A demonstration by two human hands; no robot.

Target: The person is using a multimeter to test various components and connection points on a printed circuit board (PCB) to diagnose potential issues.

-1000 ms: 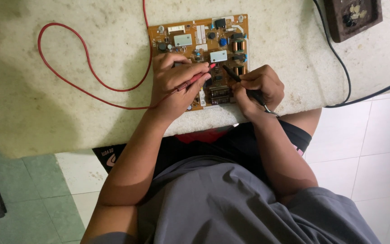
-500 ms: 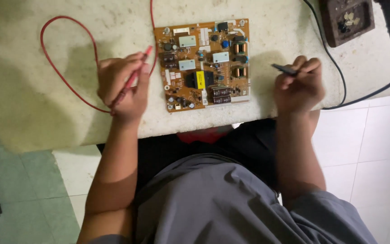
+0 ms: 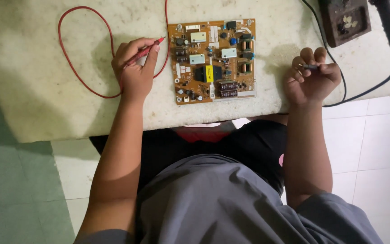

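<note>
Left hand (image 3: 134, 68) pinches the red probe (image 3: 146, 51) just left of the orange circuit board (image 3: 214, 61), which lies flat mid-table (image 3: 32, 90). Right hand (image 3: 311, 77), well right of the board, has fingers curled around a black probe (image 3: 311, 67).

Red probe (image 3: 144, 51): slim, tip toward board, near bench's front edge, left. Black probe (image 3: 311, 67): short, level, by front-right edge.

A second ago both my hands sat on the circuit board (image 3: 214, 61) at frame centre, probes touching its parts. Now they are off it: my left hand (image 3: 134, 68) has drawn out to its left with the red probe (image 3: 145, 51), my right hand (image 3: 312, 79) out right, gripping the black probe (image 3: 311, 67).
</note>
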